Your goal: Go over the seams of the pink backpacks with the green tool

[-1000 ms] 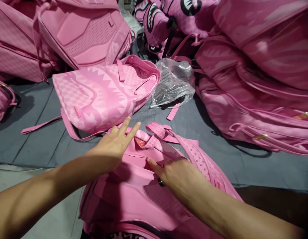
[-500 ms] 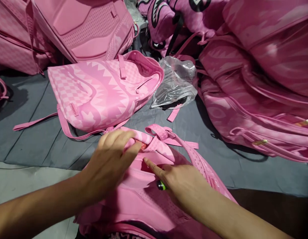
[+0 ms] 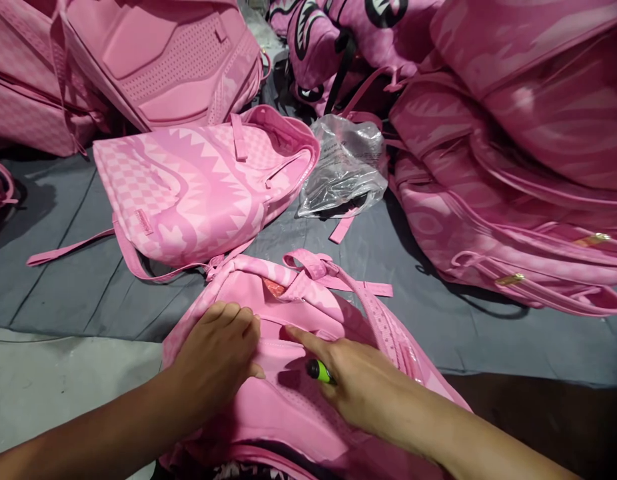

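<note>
A pink backpack (image 3: 298, 413) lies in front of me with its padded back panel facing up and its top end away from me. My left hand (image 3: 218, 350) has its fingers curled over the edge of a pocket-like opening in that panel, the thumb below. Beside it my right hand (image 3: 353, 373) presses an outstretched index finger at the same opening. Its other fingers are folded round a green-and-black pen-like tool (image 3: 321, 371), mostly hidden in the palm. An orange-red patch (image 3: 274, 287) shows under the top handle.
Another pink backpack (image 3: 203, 190) with a pale shark-teeth print lies just beyond, on the grey table cover (image 3: 63, 287). A clear plastic bag (image 3: 343, 163) is beside it. More pink backpacks stand at the back left (image 3: 173, 60) and right (image 3: 463, 180).
My left hand has come down from the top handle to the pocket edge, uncovering the orange-red patch. My right hand stays at the opening with the tool. The view has shifted slightly.
</note>
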Demonstrator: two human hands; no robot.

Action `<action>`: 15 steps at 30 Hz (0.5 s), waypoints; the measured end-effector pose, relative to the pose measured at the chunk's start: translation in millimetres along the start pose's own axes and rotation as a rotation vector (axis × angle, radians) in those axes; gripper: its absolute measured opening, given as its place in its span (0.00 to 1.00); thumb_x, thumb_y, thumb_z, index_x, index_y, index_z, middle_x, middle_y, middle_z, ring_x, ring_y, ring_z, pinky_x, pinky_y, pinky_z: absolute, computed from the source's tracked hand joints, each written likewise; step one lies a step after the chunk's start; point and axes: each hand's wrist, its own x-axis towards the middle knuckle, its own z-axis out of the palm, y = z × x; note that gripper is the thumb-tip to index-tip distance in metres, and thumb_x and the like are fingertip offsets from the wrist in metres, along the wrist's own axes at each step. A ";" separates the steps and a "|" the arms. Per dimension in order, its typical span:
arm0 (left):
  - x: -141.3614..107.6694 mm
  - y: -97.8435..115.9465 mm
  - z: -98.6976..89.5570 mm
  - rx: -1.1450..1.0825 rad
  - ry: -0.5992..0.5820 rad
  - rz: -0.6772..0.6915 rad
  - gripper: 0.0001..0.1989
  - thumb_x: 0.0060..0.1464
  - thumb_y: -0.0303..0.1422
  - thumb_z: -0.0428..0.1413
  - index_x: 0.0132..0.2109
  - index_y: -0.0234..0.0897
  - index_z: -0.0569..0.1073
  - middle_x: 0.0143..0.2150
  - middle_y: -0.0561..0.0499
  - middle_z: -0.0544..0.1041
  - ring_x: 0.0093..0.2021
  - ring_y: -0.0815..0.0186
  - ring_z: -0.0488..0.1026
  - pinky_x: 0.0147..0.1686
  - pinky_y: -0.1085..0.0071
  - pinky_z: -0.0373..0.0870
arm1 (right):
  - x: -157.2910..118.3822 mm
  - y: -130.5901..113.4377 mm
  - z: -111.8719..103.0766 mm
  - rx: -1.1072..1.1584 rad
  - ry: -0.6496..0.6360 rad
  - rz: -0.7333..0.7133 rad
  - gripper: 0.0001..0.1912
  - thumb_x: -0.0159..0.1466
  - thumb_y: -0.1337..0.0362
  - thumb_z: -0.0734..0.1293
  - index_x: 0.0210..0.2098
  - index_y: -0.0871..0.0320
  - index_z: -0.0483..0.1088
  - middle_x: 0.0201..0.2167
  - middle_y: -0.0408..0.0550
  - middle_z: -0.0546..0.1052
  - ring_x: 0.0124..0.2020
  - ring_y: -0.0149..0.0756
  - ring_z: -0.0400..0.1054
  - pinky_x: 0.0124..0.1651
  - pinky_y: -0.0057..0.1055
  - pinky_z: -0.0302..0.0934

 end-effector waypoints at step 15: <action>-3.5 -21.9 61.3 -0.075 0.659 0.159 0.30 0.63 0.56 0.43 0.49 0.37 0.77 0.42 0.45 0.80 0.42 0.57 0.74 0.46 0.59 0.64 | 9.2 103.1 -85.7 0.045 0.878 0.324 0.21 0.64 0.72 0.58 0.54 0.59 0.71 0.47 0.53 0.78 0.46 0.36 0.74 0.48 0.30 0.65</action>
